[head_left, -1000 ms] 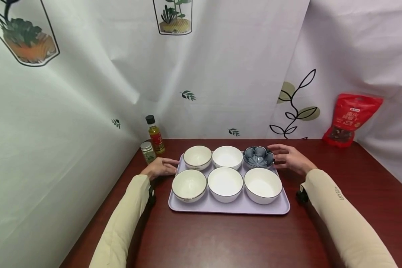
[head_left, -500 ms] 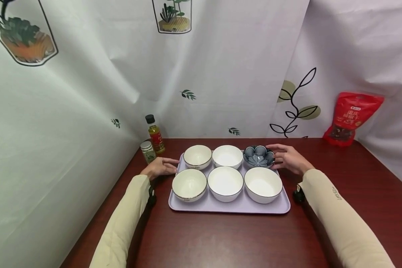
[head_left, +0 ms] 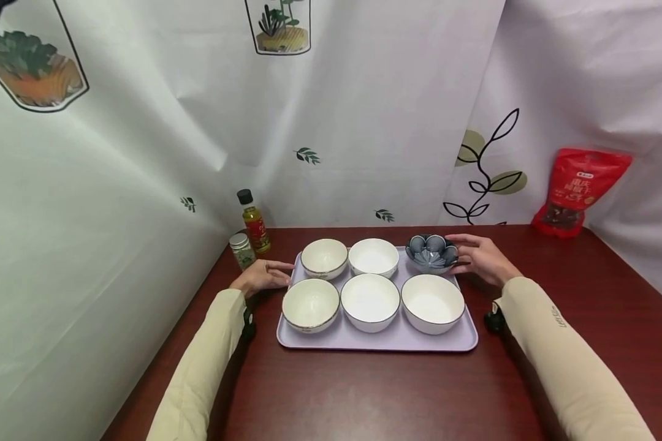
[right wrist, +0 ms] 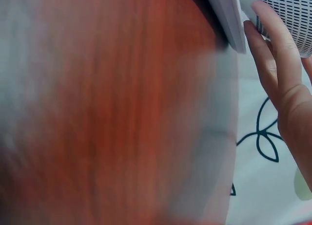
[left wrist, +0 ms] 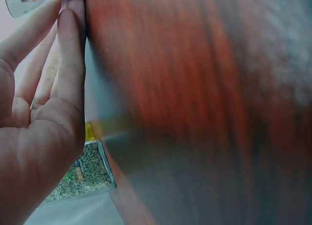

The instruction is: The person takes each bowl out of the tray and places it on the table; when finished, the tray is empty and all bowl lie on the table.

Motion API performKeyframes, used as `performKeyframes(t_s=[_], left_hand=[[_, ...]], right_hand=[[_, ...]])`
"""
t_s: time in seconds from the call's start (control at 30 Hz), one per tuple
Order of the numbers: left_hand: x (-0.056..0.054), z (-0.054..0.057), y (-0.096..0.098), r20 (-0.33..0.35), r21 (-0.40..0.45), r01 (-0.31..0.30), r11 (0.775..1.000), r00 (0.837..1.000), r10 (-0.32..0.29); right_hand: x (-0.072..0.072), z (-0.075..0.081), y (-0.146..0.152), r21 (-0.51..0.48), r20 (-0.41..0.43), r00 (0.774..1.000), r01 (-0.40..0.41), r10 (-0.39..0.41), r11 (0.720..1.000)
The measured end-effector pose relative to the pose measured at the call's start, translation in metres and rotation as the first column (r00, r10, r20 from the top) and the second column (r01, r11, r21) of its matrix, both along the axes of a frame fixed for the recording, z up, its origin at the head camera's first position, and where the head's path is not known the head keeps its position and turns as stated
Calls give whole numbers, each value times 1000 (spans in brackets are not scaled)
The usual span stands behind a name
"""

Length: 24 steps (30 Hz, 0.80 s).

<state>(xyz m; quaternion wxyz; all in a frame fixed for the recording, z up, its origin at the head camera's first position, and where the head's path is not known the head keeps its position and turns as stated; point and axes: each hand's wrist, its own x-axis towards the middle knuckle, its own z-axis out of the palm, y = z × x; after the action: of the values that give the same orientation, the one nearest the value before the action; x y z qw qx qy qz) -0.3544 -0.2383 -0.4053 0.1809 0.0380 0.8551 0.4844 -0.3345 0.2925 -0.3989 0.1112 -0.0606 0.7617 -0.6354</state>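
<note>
In the head view, my right hand (head_left: 485, 258) grips the dark blue flower-shaped bowl (head_left: 431, 252) by its right side, at the tray's back right corner. The bowl looks slightly tilted; its dashed outer wall (right wrist: 287, 20) shows against the fingers in the right wrist view. My left hand (head_left: 262, 277) pinches the left edge of the lilac tray (head_left: 377, 343), its fingers fairly straight. On the tray stand several white bowls, among them a front right bowl (head_left: 433, 301), a front middle bowl (head_left: 370, 300) and a back left bowl (head_left: 323, 256).
An oil bottle (head_left: 255, 223) and a small jar of dried herbs (head_left: 243, 251) stand behind my left hand. A red snack pouch (head_left: 579, 193) leans at the back right. Printed cloth (head_left: 364, 122) hangs behind the dark red table (head_left: 386, 398).
The blue bowl has shifted right and slightly up with my right hand, and now tilts. My left hand and the tray stay almost where they were.
</note>
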Motion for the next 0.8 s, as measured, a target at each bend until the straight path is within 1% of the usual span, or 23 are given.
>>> performKeyframes(t_s=[0.2,0.37,0.57,0.8], left_hand=[[1,-2,-1,12,11,0,1000,1000,0],[1,-1,-1,0,12,7,1000,1000,-7],[2,-2,-2,-2,6,13,1000,1000,-13],[3,0,-2,-11,-3,2,1000,1000,-2]], right_hand=[[0,7,16,-36,-5,999,39,-40,999],[0,11,29,-112,-12,992,122,-124,986],[4,14,46,-148,2,967,252,-254,956],[6,16,65,-256,56,941,338,-335,906]])
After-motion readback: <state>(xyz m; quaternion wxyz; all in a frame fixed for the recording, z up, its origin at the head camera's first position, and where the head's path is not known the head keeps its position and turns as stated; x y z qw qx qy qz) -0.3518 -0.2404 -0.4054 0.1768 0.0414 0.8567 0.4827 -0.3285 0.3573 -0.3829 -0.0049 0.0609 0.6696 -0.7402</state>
